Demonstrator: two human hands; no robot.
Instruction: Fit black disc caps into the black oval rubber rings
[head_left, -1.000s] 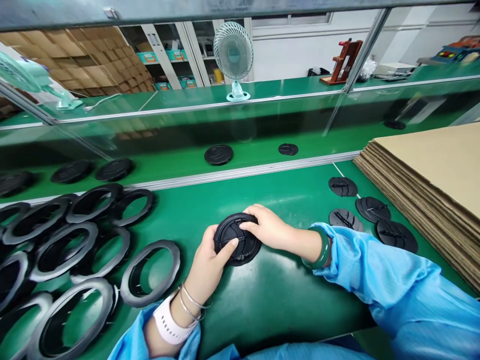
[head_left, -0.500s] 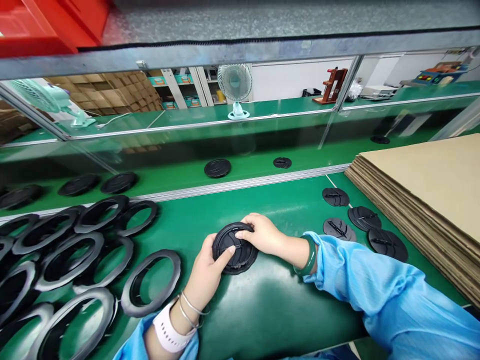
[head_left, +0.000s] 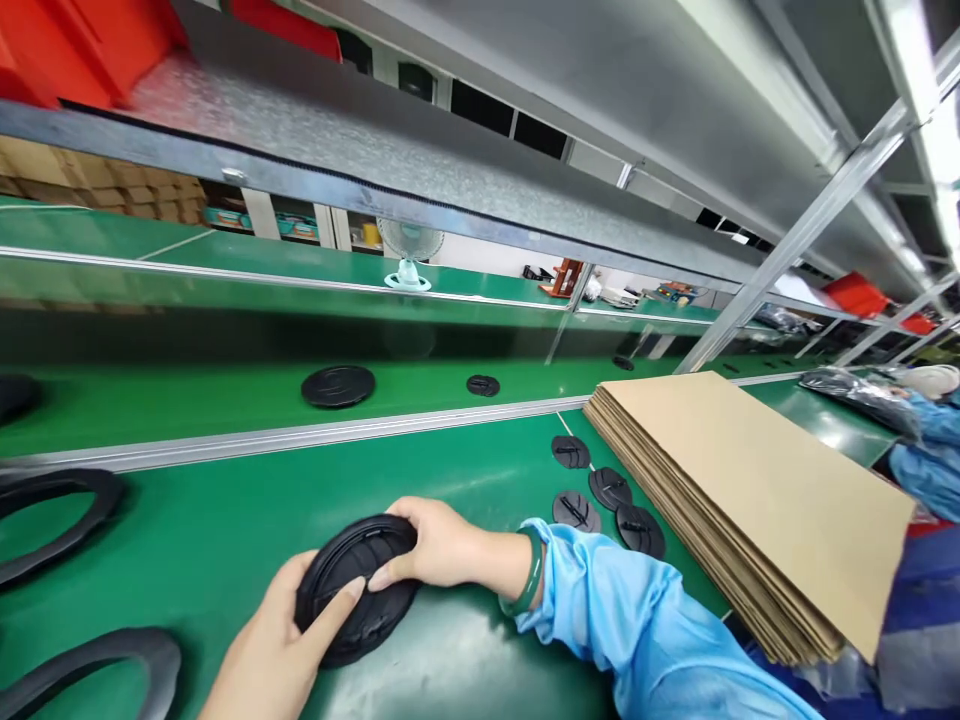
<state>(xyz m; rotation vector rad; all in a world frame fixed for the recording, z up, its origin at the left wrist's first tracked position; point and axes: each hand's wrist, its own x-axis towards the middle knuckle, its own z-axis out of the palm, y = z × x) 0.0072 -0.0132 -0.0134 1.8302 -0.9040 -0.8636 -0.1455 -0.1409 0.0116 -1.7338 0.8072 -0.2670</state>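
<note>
A round black plastic disc (head_left: 352, 590) lies on the green bench (head_left: 240, 520) between both my hands. My left hand (head_left: 270, 655) grips its near left edge, thumb pressed on the top face. My right hand (head_left: 435, 545) is closed over its far right rim. Several small black discs (head_left: 600, 500) lie to the right of my right wrist, beside a stack of cardboard sheets (head_left: 750, 490). Black rings (head_left: 60, 510) lie at the left edge of view.
A conveyor belt behind the bench carries a large black disc (head_left: 337, 385) and a small one (head_left: 482, 384). A small fan (head_left: 409, 255) stands on the far shelf. Another person's blue sleeve (head_left: 922, 440) shows at far right. Red bins sit on the overhead shelf.
The view has swung up and to the right; most rings have left the frame. Both hands still hold the black disc in the same grip.
</note>
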